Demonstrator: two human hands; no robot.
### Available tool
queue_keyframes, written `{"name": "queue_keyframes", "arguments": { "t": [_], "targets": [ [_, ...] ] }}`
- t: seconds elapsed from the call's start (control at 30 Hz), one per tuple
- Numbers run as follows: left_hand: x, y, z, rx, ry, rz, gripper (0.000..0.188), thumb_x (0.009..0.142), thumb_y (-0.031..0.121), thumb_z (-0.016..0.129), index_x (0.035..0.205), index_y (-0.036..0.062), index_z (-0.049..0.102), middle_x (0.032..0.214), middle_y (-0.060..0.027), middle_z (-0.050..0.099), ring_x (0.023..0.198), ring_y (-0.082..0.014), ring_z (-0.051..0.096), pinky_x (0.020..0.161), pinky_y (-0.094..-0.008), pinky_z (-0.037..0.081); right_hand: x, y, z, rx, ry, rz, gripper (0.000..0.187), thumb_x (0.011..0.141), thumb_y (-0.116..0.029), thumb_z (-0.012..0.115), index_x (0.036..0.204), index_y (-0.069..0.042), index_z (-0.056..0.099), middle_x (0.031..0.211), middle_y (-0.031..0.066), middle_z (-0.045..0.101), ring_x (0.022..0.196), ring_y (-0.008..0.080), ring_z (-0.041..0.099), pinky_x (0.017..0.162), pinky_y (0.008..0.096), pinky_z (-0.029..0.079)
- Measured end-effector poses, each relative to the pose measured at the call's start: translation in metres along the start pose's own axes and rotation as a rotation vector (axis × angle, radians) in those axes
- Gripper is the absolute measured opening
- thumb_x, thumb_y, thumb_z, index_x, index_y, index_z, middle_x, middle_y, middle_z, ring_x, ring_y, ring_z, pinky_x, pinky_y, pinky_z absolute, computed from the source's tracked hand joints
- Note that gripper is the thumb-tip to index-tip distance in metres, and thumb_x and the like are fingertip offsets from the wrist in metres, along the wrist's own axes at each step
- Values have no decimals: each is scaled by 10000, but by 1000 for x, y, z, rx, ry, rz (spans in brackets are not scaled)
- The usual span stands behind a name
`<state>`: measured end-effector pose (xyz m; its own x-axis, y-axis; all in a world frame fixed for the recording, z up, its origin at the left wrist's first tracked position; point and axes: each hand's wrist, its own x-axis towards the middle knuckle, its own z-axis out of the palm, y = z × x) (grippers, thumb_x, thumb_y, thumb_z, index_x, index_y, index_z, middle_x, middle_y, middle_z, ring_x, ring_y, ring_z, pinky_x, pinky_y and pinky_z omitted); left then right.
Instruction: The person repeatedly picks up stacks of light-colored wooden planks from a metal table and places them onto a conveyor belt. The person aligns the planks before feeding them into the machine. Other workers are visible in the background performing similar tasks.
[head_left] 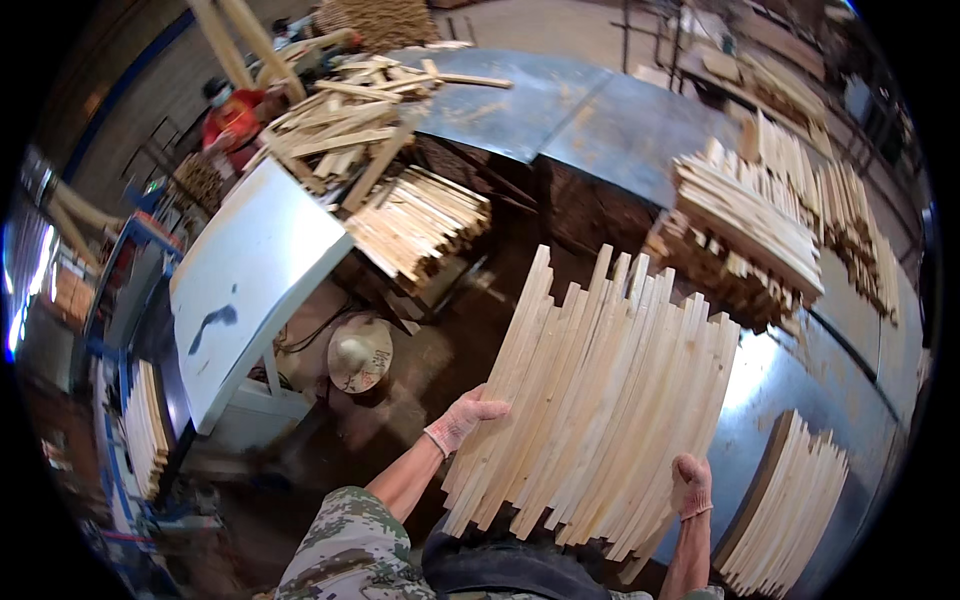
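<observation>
A wide layer of pale wooden strips (600, 400) lies side by side in front of my body, their ends uneven. My left hand (468, 415), in a light knitted glove, grips the left edge with its thumb on top. At the right edge, my gloved right hand (691, 486) is closed against the outer strips, its fingers partly hidden. Between them the hands press the strips together and hold them up. Close to my right hand, another bundle of strips (790, 510) rests on the metal table (750, 385).
Stacked strips (750, 220) stand on the table at the right. Farther left are a strip stack (420, 220), a loose wood heap (345, 115) and a white-topped machine (255, 270). A conical hat (360, 353) sits low beside it. A person in red (235, 120) is at the far left.
</observation>
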<state>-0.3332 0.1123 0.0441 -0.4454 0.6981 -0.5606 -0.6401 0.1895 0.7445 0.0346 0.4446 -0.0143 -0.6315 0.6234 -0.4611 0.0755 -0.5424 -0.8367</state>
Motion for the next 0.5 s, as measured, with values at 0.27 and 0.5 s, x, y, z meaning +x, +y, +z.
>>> {"name": "queue_keyframes", "arguments": {
  "t": [0.27,0.5],
  "targets": [
    [-143,58,-214,-67,193,357,835,855,237,809,1592,40,469,1447,-71,628,1280,-192,606,1116,-361,466,33,-21,285,-205,-231,-175,155,781,-184,681,765,-32,659,713,13,603,612,145,550,543,293,383],
    [-323,86,-357,-286,438,471,817,862,281,825,1565,31,494,1380,-88,651,1243,-208,640,1064,-411,530,60,13,536,-327,-699,-68,320,817,-210,754,1059,-13,685,939,39,668,837,192,649,776,350,523]
  ]
}}
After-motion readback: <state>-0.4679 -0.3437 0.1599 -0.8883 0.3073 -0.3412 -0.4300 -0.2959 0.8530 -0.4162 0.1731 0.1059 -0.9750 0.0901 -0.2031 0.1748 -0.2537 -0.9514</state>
